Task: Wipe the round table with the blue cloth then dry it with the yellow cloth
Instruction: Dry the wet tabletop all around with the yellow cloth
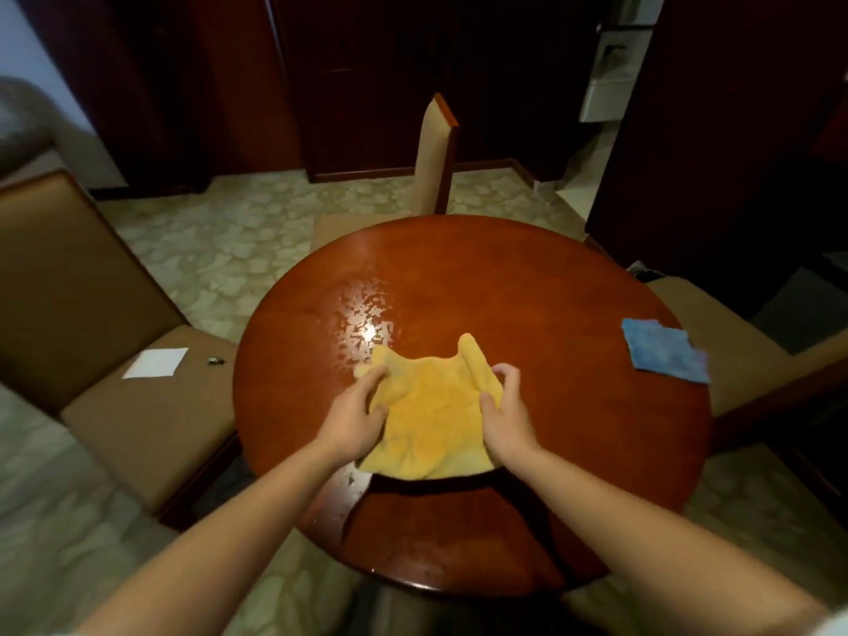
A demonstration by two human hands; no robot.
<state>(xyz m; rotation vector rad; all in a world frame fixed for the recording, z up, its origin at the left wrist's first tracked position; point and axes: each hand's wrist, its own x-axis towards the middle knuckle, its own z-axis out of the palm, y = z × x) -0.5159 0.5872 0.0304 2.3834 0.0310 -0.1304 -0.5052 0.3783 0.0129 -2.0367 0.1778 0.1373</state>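
Head view, rumpled yellow cloth (pixel 429 413) on wet-streaked round table (pixel 527 286)

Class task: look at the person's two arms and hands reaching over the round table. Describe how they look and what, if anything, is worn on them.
Both forearms are bare from wrist to the frame's lower edge. The left hand and right hand wear no gloves, and no rings, watch or bracelets show. A sliver of pale fabric at the bottom right corner may be a sleeve edge; too little shows to tell.
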